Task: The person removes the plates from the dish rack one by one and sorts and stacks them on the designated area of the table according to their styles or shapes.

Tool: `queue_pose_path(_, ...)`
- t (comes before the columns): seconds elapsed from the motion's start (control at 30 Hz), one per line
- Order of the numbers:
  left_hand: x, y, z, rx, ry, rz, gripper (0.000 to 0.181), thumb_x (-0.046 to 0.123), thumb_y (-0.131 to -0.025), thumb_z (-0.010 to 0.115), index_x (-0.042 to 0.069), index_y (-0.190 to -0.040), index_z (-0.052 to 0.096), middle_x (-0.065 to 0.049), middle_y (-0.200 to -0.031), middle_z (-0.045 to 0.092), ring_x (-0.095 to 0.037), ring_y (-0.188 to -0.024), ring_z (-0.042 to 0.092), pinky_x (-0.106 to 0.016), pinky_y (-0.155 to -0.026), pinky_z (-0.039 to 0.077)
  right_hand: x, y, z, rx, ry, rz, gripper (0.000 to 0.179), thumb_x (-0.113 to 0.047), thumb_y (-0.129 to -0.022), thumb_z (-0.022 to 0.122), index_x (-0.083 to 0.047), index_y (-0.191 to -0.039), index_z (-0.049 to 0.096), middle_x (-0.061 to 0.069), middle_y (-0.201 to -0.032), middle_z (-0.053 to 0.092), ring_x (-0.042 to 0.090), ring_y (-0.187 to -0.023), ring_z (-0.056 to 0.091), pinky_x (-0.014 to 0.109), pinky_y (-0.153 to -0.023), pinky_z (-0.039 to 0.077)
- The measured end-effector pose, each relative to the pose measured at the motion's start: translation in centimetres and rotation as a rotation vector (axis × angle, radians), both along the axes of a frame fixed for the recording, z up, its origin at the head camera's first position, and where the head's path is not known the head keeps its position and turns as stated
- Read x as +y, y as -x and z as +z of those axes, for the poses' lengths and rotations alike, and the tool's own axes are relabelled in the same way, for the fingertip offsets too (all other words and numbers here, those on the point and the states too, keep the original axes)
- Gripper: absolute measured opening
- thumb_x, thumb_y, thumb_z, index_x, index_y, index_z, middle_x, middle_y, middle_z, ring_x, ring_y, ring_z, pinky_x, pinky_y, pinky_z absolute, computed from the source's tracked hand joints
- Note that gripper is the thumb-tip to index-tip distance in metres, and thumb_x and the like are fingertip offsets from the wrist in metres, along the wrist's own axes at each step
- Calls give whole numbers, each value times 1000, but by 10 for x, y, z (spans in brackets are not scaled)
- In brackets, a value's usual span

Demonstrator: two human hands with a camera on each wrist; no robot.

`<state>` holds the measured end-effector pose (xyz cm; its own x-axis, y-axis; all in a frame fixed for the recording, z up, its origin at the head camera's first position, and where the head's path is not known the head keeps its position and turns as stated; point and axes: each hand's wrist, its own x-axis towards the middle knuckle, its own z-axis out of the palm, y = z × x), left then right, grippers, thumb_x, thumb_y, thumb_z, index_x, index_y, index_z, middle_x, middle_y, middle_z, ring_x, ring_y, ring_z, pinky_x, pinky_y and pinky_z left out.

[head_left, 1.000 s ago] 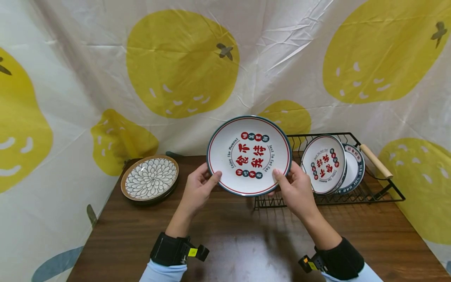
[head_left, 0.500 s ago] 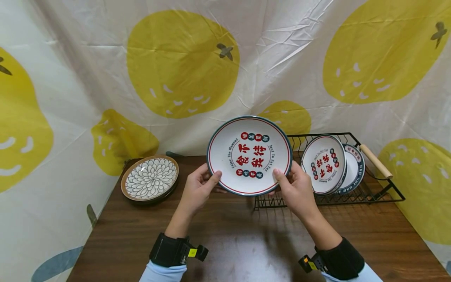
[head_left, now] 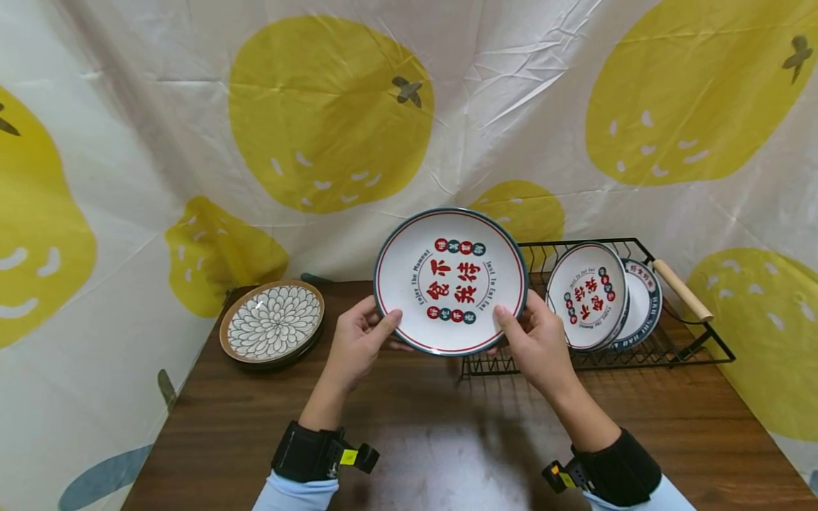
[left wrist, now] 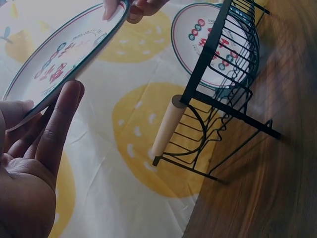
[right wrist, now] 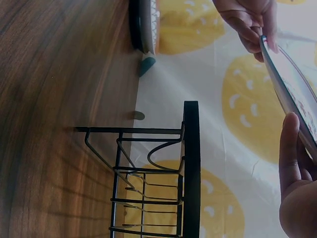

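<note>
Both hands hold up a round white plate with a dark teal rim, a thin red ring and red characters, its face tilted toward me. At its lower left edge the left hand grips the rim, thumb on the face and fingers behind. The right hand pinches the lower right edge the same way. In the left wrist view the fingers lie under the plate. The right wrist view shows the plate nearly edge-on, raised above the table.
A black wire dish rack with a wooden handle stands at right. In it lean a matching plate and a blue-rimmed plate. Brown-rimmed petal-patterned plates lie stacked at left on the wooden table. A fruit-print cloth hangs behind.
</note>
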<state>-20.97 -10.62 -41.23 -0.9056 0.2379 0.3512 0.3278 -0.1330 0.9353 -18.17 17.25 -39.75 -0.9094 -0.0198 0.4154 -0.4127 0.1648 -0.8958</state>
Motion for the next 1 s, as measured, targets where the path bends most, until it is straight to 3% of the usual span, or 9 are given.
queue_pose_path(0.37, -1, -2, 2, -27, -48, 35, 37, 4, -107, 60, -12, -140, 57, -35, -115, 73, -15, -81, 81, -45, -70, 69, -2, 0, 3, -47, 13, 23, 32, -12, -109, 60, 3, -137, 57, 33, -102, 73, 17, -60, 73, 37, -55, 65)
queue_pose_path(0.57, -1, -2, 3, -33, -59, 48, 37, 2, -107, 59, -13, -140, 56, -41, -117, 69, -15, -80, 81, -44, -69, 69, -2, 0, 2, -35, 16, 36, 31, -12, -109, 60, 4, -135, 57, 31, -98, 73, 25, -59, 73, 42, -55, 65)
queue_pose_path(0.67, -1, -3, 4, -32, -60, 65, 36, 3, -107, 60, -12, -140, 57, -39, -117, 70, -15, -81, 81, -42, -69, 69, -1, 0, 1, -21, 25, 58, 30, -10, -108, 60, 5, -135, 56, 23, -96, 76, 23, -60, 74, 42, -55, 65)
queue_pose_path(0.87, -1, -3, 8, -17, -70, 90, 36, 4, -107, 60, -9, -140, 59, -26, -114, 76, -15, -82, 81, -42, -70, 69, 1, -2, 1, 6, 39, 106, 35, -7, -108, 60, 4, -140, 54, -5, -99, 78, 18, -65, 75, 42, -57, 66)
queue_pose_path(1.0, -3, -2, 9, -24, -89, 97, 35, 4, -107, 60, -10, -139, 59, -12, -108, 80, -16, -80, 81, -42, -69, 68, 2, -3, 1, 18, 31, 107, 38, -7, -108, 60, 4, -143, 53, -10, -100, 77, 17, -65, 74, 43, -58, 66)
